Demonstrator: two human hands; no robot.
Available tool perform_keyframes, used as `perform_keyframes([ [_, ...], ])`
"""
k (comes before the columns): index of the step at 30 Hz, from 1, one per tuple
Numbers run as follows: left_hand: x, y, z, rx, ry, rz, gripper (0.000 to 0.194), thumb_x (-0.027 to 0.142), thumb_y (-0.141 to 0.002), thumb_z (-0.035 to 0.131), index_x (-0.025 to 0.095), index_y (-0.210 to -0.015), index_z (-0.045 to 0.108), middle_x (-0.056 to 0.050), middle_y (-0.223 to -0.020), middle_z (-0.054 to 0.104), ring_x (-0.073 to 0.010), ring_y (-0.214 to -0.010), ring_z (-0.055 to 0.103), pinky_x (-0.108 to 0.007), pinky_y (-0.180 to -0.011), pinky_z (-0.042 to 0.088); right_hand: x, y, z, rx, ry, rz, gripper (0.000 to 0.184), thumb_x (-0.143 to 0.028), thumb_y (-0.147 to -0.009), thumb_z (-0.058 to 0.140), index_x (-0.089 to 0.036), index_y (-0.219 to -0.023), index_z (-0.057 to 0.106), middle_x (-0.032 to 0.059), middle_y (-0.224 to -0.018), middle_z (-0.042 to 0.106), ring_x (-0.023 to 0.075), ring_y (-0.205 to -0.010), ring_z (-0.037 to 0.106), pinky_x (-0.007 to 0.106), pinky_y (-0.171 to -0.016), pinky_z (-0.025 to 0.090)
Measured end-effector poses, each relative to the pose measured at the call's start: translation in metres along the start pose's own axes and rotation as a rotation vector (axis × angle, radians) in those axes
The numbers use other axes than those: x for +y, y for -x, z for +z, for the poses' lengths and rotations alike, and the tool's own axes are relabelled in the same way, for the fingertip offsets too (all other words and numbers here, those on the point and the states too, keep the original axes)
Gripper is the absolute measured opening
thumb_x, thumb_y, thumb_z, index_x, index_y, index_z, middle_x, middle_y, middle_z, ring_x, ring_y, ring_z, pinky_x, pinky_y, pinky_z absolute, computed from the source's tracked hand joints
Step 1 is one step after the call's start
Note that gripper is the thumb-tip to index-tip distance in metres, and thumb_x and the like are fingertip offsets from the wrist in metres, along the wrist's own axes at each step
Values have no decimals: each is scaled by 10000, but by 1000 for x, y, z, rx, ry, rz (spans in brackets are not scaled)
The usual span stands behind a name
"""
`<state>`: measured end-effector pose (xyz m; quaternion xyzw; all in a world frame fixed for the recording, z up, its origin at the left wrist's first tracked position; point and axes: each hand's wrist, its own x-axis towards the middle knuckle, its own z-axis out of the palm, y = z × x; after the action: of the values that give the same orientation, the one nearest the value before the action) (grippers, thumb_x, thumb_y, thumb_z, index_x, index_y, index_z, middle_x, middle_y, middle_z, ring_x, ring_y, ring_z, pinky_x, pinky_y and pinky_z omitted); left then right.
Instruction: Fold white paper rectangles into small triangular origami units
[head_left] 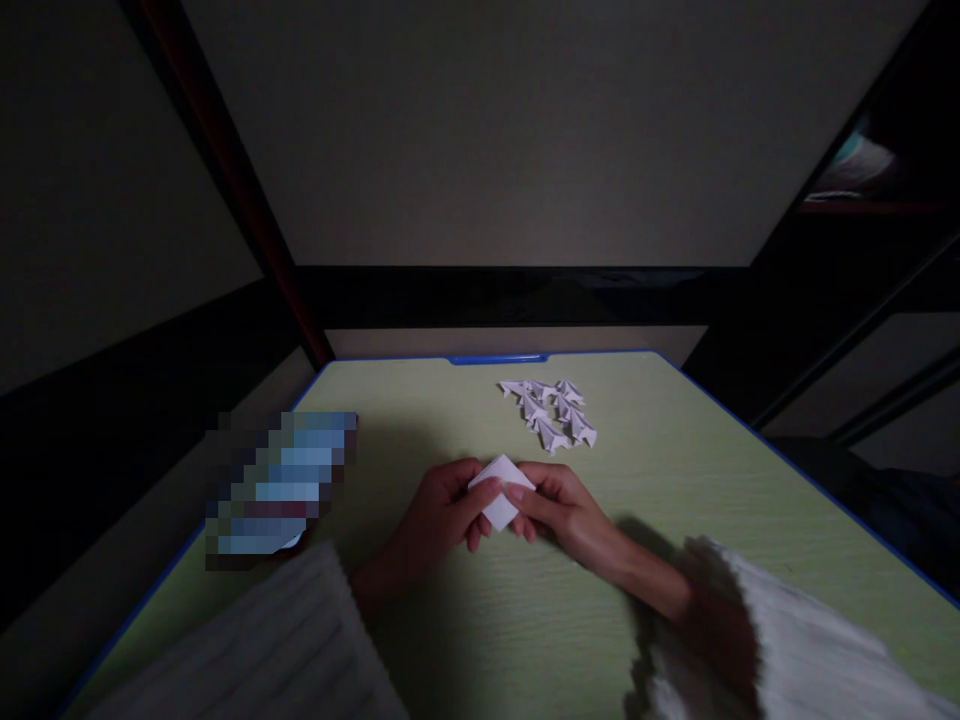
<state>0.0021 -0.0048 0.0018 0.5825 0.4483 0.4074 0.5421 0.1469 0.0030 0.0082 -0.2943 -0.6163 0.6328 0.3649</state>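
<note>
A small folded white paper point(501, 468), diamond-shaped with one corner pointing away from me, is held just above the table between both hands. My left hand point(450, 505) grips its left side, thumb on top and fingers beneath. On the right side my right hand point(562, 505) pinches it the same way, and the two thumb tips nearly meet at the middle of the paper. The undersides of the paper and most fingertips are hidden. Beyond the hands lie several folded white paper pieces point(551, 428), pointed in shape and grouped close together.
The light green table point(675, 450) has a blue rim and a blue handle-like strip point(499, 359) at its far edge. A pixelated, screen-like flat object point(292, 480) lies at the left. Pale panels point(510, 150) stand behind the table, with a dark shelf at the right.
</note>
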Motion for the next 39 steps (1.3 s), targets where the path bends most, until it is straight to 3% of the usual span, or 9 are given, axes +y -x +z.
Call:
perform_keyframes([
  [7, 5, 2, -1, -169, 59, -60, 275, 380, -670, 506, 114, -605, 531, 48, -373, 475, -32, -280, 377, -141, -295, 270, 3, 1, -1, 86, -29, 2, 356, -417, -711, 512, -135, -502, 456, -51, -413, 419, 43, -374, 340, 187, -378, 230],
  [14, 9, 4, -1, -231, 59, -108, 273, 380, -647, 531, 111, -600, 551, 62, -336, 445, -28, -253, 344, -138, -274, 262, 8, 1, -4, 169, -80, 28, 387, -416, -698, 534, -142, -451, 416, -73, -366, 359, 33, -342, 266, 189, -353, 156],
  [25, 5, 1, -1, -265, 104, -63, 197, 280, -669, 535, 94, -635, 591, 0, -494, 561, -71, -375, 522, -140, -327, 316, 11, 0, -5, 119, -212, -18, 335, -339, -719, 547, -139, -483, 417, -72, -384, 372, 42, -347, 337, 185, -368, 181],
  [31, 7, 1, 0, -250, 98, -63, 184, 264, -656, 542, 90, -618, 585, 5, -460, 552, -66, -378, 498, -145, -346, 333, 13, 0, -5, 82, -222, -5, 307, -341, -736, 527, -140, -527, 425, -54, -413, 416, 73, -377, 429, 189, -382, 242],
  [39, 5, 2, -2, -283, 108, -58, 228, 297, -660, 548, 81, -670, 620, -21, -512, 586, -73, -408, 503, -152, -369, 342, 8, 1, 0, -67, -239, 31, 286, -367, -742, 507, -144, -584, 425, -19, -447, 513, 114, -411, 531, 194, -391, 322],
])
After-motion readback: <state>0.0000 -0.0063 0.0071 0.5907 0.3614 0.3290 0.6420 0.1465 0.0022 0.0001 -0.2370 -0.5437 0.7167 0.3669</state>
